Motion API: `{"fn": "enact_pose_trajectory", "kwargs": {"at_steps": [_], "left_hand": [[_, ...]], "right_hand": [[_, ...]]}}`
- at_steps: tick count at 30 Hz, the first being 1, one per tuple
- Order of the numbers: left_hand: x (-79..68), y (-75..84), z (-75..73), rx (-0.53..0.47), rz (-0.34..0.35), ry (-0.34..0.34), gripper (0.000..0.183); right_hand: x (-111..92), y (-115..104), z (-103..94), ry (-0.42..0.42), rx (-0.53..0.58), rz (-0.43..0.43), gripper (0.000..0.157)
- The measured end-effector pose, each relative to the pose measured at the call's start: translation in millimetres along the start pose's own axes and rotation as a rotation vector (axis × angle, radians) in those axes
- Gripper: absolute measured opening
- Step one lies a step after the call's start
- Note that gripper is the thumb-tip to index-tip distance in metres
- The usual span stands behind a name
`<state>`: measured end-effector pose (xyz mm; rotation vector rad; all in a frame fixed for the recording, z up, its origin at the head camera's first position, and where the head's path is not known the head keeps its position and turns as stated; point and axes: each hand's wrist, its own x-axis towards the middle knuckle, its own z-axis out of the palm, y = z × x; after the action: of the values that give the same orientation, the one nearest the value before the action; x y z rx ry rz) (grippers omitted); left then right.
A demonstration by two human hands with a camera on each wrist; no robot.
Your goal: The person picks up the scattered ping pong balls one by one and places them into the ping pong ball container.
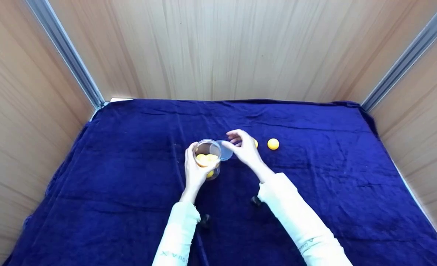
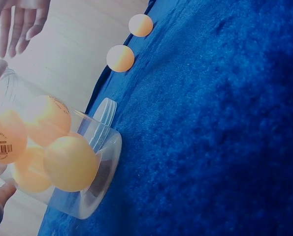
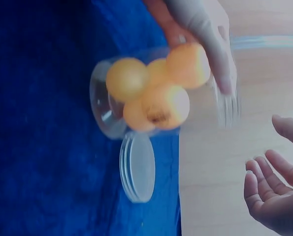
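My left hand [image 1: 194, 173] grips a clear plastic jar [image 2: 108, 184] near its uncovered rim, thumb on one side and fingers on the other. Inside the jar lie several orange ping-pong balls [image 3: 168, 105], one with a printed barcode facing the left wrist view. Beside the jar's base, on its right, a clear round lid [image 3: 142, 167] rests on the cloth. My right hand [image 1: 245, 149] hovers just right of the jar, above the lid, its fingers loosely bent and nothing in them.
Two more orange balls lie on the blue cloth [image 1: 129, 162] to the right: one ball [image 1: 273, 144] in plain sight, another ball [image 1: 256, 143] partly behind my right hand. Wood-grain panels [image 1: 218, 48] with metal corner posts enclose the back and sides.
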<state>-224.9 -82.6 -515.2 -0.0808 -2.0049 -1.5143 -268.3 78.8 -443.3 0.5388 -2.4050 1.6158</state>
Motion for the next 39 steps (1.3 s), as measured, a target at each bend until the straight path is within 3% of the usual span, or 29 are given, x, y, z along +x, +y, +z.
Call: {"fn": "enact_pose_trajectory", "kwargs": {"at_steps": [6, 13, 28, 39], "left_hand": [[-0.5, 0.5, 0.5, -0.017, -0.025, -0.007, 0.086], [-0.6, 0.1, 0.0, -0.030, -0.028, -0.003, 0.085], [-0.9, -0.5, -1.3, -0.032, -0.009, -0.002, 0.085], [-1.3, 1.2, -1.4, -0.029, -0.028, -0.009, 0.085]], "right_hand": [[4.9, 12.1, -15.0, 0.063, -0.058, 0.037, 0.031], [8.7, 31.5, -32.3, 0.110, -0.017, 0.107, 0.034], [7.3, 70.9, -61.1, 0.187, -0.248, 0.129, 0.037], [3.2, 92.6, -78.9, 0.191, -0.285, 0.202, 0.048]]}}
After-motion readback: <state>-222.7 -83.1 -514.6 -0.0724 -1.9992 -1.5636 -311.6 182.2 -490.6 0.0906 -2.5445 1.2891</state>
